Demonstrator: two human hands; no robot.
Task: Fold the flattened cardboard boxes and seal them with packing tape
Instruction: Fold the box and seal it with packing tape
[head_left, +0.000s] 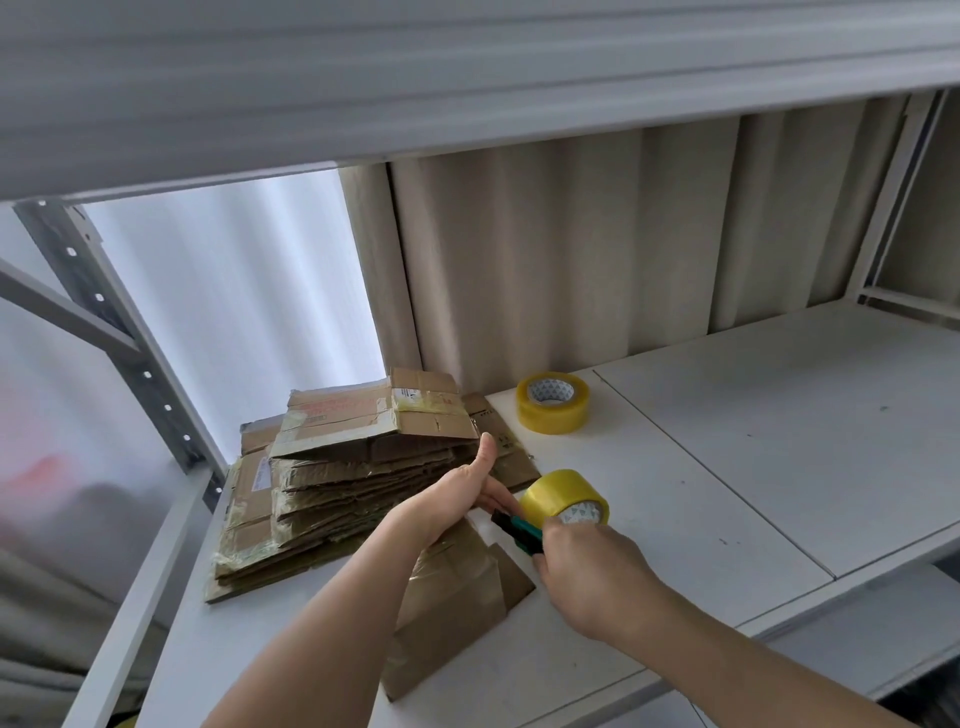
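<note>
Left hand: my left hand (457, 493) is stretched flat, thumb raised, fingers straight and pressing down at the far end of the cardboard piece, just beside the stack.
Right hand: my right hand (587, 566) is curled round a yellow tape roll (563, 498) and a green-and-black cutter (519, 532) together; the cutter's tip points at my left fingers.
Cardboard piece: the flattened box (457, 597) lies on the near part of the white shelf (727, 467), under my left forearm, glossy with tape on top.
Stack: flattened cardboard boxes (332, 478) are piled at the left end of the shelf, by the grey upright (130, 353).
Spare roll: a second tape roll (553, 401) lies flat at the far side, well apart from my hands.
Backdrop: a beige curtain (571, 249) hangs behind the shelf.
</note>
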